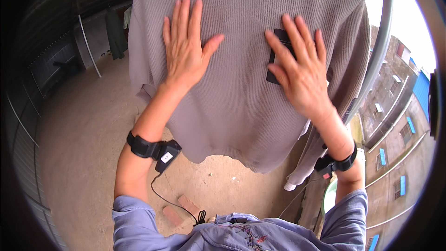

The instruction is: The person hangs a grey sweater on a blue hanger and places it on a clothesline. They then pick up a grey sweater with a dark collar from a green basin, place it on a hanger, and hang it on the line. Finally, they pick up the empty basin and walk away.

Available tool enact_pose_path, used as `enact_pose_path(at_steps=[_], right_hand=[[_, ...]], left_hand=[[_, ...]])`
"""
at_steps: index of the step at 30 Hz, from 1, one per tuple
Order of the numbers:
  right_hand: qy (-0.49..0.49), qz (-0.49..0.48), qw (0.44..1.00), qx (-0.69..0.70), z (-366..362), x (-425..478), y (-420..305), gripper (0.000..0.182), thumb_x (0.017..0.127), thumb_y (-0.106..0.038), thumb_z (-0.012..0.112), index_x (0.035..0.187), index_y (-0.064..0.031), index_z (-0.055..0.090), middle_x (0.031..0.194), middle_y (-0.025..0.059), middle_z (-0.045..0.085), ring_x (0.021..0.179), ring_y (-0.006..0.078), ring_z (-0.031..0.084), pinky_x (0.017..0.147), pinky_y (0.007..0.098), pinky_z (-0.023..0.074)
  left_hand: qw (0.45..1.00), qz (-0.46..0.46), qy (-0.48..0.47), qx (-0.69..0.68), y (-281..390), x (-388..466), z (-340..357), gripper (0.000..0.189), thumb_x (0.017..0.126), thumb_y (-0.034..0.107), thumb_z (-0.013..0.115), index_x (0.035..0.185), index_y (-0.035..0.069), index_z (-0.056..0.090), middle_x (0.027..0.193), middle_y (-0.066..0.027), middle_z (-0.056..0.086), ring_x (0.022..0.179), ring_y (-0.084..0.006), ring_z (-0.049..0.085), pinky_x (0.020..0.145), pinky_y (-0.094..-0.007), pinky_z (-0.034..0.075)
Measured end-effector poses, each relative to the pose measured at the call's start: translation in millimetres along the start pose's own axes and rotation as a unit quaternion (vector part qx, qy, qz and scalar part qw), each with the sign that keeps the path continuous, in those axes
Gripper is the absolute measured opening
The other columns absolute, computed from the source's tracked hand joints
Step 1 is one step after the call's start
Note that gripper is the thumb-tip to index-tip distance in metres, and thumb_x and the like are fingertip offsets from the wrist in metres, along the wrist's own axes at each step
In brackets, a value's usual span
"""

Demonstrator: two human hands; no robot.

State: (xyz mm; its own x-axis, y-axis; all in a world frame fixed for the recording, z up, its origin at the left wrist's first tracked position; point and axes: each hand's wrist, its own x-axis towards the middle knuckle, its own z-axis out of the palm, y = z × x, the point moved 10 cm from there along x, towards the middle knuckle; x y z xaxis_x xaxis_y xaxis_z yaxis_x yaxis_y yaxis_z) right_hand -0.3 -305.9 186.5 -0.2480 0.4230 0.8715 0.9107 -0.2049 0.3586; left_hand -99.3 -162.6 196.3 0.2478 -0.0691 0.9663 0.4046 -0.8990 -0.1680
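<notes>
A grey-brown ribbed sweater [240,76] hangs spread out before me, its round neckline at the top edge of the view. What holds it up is out of sight. My left hand [184,48] rests flat on the chest at left, fingers spread and pointing up. On the other side my right hand [301,66] lies over the chest with its fingers apart, slightly blurred. Beneath its fingers shows part of a dark patch [273,73], perhaps a pocket. One sweater sleeve [299,174] dangles at the right. Neither hand holds anything.
A grey metal pole [378,42] curves along the right side, with buildings [393,111] beyond. Two bricks [173,216] lie on the concrete floor [90,139]. A dark garment [115,33] hangs at the back left. A pale green basin [330,197] is partly hidden by my right arm.
</notes>
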Motion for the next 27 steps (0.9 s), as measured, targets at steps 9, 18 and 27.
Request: enact_pose_path(at_steps=[9, 18, 27], right_hand=[[-0.069, 0.233, 0.944, 0.223, 43.6, -221.0, -2.3, 0.048, 0.07, -0.003, 0.067, 0.114, -0.0048, 0.048, 0.123, 0.02, 0.04, 0.115, 0.0343, 0.041, 0.094, 0.0442, 0.0366], [-0.062, 0.536, 0.653, 0.532, 139.5, -315.1, 16.5, 0.053, 0.076, -0.019, 0.068, 0.117, 0.0032, 0.043, 0.116, 0.0125, 0.05, 0.107, 0.0201, 0.047, 0.093, 0.0329, 0.0352], [-0.008, 0.593, 0.648, 0.478, 137.8, -356.8, 41.6, 0.029, 0.079, -0.012, 0.064, 0.1, 0.0058, 0.056, 0.097, 0.0068, 0.061, 0.088, 0.0143, 0.053, 0.083, 0.0267, 0.0393]], left_hand=[[0.931, -0.289, -0.199, -0.104, -0.3, -295.8, 33.9, 0.058, 0.077, 0.023, 0.064, 0.122, -0.002, 0.035, 0.131, -0.0213, 0.029, 0.119, -0.0358, 0.033, 0.099, -0.0473, 0.024], [0.66, -0.656, -0.105, -0.35, -59.4, -476.9, 58.1, 0.058, 0.08, 0.022, 0.066, 0.125, 0.002, 0.034, 0.125, -0.0092, 0.04, 0.112, -0.0193, 0.041, 0.094, -0.0364, 0.032], [0.458, -0.754, -0.047, -0.468, -51.3, -505.2, 51.5, 0.047, 0.08, 0.018, 0.065, 0.121, 0.007, 0.047, 0.119, -0.0041, 0.052, 0.109, -0.0183, 0.047, 0.092, -0.0377, 0.036]])
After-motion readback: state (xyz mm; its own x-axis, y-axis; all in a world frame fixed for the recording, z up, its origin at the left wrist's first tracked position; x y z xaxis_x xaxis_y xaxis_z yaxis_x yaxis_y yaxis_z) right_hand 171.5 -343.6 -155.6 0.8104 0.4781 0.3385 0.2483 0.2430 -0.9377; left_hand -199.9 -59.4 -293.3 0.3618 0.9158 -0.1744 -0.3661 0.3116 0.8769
